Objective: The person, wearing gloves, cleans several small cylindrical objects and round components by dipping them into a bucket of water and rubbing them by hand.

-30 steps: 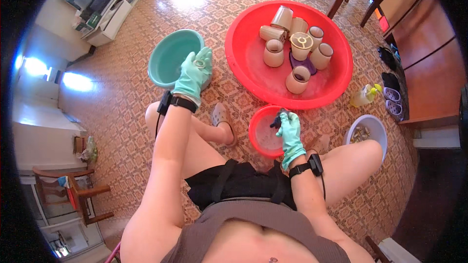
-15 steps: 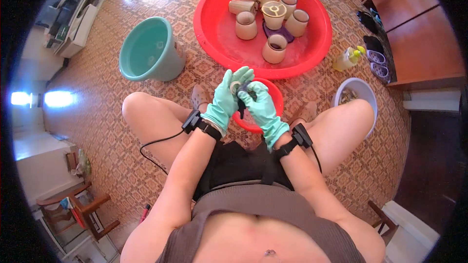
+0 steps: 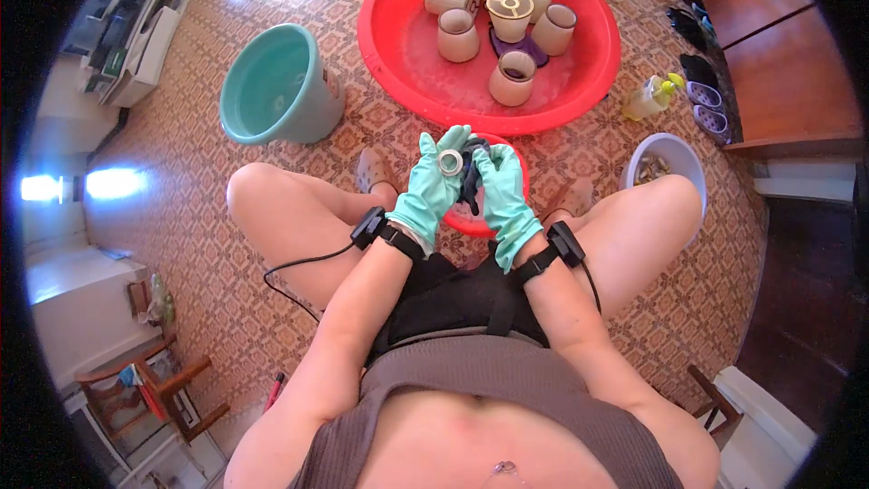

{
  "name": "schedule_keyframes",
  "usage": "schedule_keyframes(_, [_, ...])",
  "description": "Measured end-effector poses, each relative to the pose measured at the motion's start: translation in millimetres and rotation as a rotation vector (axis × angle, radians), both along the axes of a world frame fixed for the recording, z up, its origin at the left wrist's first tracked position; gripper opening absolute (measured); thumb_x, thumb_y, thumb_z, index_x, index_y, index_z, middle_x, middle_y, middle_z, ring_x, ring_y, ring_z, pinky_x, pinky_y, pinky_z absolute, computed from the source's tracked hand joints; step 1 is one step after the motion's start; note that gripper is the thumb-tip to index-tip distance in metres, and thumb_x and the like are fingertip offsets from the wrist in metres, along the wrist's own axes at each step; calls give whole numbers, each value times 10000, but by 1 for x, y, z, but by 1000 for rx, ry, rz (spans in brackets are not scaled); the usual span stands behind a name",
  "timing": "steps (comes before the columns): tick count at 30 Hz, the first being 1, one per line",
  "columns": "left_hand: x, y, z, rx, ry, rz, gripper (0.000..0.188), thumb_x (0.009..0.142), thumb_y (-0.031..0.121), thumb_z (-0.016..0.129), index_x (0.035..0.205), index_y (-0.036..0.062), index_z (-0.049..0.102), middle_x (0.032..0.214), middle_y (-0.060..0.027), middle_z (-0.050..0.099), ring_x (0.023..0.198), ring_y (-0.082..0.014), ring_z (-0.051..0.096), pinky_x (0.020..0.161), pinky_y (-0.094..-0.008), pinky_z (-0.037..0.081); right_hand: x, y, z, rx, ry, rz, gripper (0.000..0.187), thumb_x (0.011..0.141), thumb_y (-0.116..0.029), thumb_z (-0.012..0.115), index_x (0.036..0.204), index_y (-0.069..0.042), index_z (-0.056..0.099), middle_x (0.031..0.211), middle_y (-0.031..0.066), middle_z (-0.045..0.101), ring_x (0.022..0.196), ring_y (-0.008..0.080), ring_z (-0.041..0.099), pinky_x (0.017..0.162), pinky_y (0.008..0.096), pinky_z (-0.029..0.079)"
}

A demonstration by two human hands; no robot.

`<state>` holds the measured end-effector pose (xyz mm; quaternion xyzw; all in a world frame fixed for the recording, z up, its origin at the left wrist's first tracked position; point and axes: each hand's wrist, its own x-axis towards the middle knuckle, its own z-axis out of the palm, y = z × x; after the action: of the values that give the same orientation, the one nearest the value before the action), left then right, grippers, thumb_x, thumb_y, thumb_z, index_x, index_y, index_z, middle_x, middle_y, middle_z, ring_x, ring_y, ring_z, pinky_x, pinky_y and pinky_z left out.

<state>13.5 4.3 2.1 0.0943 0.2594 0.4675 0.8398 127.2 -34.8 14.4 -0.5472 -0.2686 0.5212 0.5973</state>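
Both my hands wear mint-green gloves and are close together over a small red basin (image 3: 518, 166). My left hand (image 3: 424, 192) holds a small pale ring-shaped piece (image 3: 441, 161) against its palm and thumb side, its open centre turned up. My right hand (image 3: 509, 204) grips a wet-looking dark cloth (image 3: 472, 183), which hangs down between the hands beside the ring. The fingertips of my right hand are bent over the cloth. Part of the small basin and what is in it lie hidden under my hands.
Ahead, a big red tub (image 3: 398, 81) holds several beige lampshades (image 3: 459, 39) and a purple item (image 3: 534, 56). A teal bucket (image 3: 317, 104) stands left. On the right are a pump bottle (image 3: 644, 101), a pale basin (image 3: 692, 172) with small pieces inside, and clogs (image 3: 709, 123).
My right hand has drawn the cloth off to the right, away from the ring, which now shows fully. Both hands have shifted slightly to the right.
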Motion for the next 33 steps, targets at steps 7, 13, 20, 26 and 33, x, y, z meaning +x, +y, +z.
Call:
schedule_keyframes(7, [2,-1,-7,-40,6,-8,658,952,549,313,1341,32,437,1368,-131,475,1250,-261,460,1069,-384,365,1,3,-15,37,56,226,140,863,-47,635,930,-31,513,834,20,588,713,86,540,634,238,461])
schedule_keyframes(13, [-6,-7,-12,-108,159,-108,624,947,556,381,1311,59,483,1220,-122,583,1056,-257,575,932,-399,472,-3,-2,12,340,-767,177,98,819,-28,656,897,-38,598,776,39,620,752,161,601,688,317,491])
schedule_keyframes(20, [-23,5,3,-121,-146,-70,476,976,400,410,1280,49,514,1288,-135,549,1121,-272,556,978,-403,437,-2,-4,0,90,-29,142,108,847,-34,659,925,-24,585,806,11,605,696,90,562,624,240,478])
schedule_keyframes(26, [-20,7,-3,-23,-4,-47,558,970,498,372,1252,42,525,1262,-138,556,1113,-272,556,952,-410,461,-2,4,1,127,-107,153,137,888,-139,643,906,-8,605,780,16,620,670,72,562,596,240,470])
schedule_keyframes(33, [5,-14,-6,-66,147,-136,530,997,446,344,1216,15,559,1176,-133,608,1063,-240,576,966,-348,445,-19,5,-22,225,-971,132,141,833,-169,616,861,-31,605,924,187,587,846,378,566,758,475,466])
